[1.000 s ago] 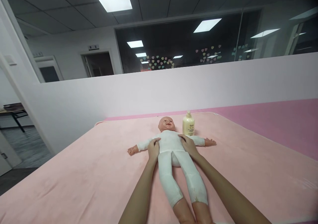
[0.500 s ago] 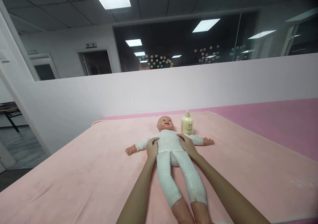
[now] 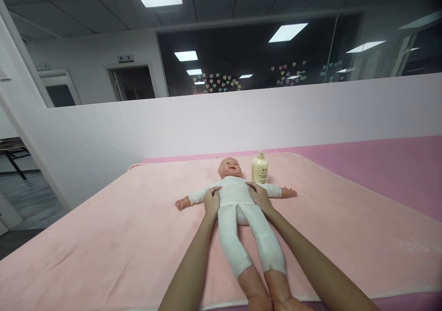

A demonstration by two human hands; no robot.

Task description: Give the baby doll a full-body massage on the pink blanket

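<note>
A baby doll [image 3: 235, 190] with a white cloth body lies on its back, head away from me, arms spread. Its feet reach the bottom of the view. My left hand [image 3: 212, 201] grips the left side of its torso, just below the armpit. On the opposite side my right hand [image 3: 259, 197] holds the torso in the same way. Both thumbs rest towards the chest, while the other fingers are mostly hidden beside or under the body. Just beyond the doll's right-hand arm stands a pale yellow pump bottle [image 3: 260, 168], upright.
A peach towel [image 3: 138, 228] lies under the doll, over a pink surface [image 3: 386, 168]. Behind it runs a low white wall [image 3: 207, 124] topped by a glass window [image 3: 241, 58]. At far left a dark table [image 3: 14, 152] stands on a grey floor.
The view has tilted down slightly, so the towel's near edge and more of the doll's feet show. Both hands keep their hold on the doll's sides.
</note>
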